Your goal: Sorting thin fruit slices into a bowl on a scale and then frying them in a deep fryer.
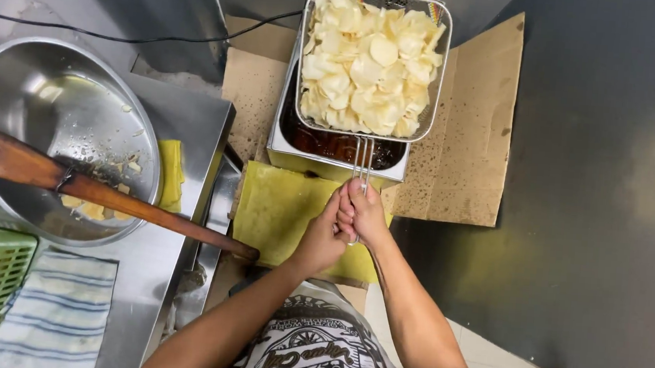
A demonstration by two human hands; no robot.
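- Head view: wire fry basket [372,60], heaped with pale chips [368,64], hangs over the steel fryer tank [293,152], its far rim past the tank's back edge
- Open dark floor [596,187] lies to the right; cardboard [465,140] flanks the fryer
- Left hand [322,237] and right hand [364,213] are pressed together, fingers wrapped tight on the basket's handle [362,159], forearms angled up from the body
- On the steel surface [193,128] to the left stand a metal bowl [33,110] and wooden paddle [111,196]

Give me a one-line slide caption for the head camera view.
Both hands, left hand and right hand, grip the handle of a wire basket of pale chips above a fryer.
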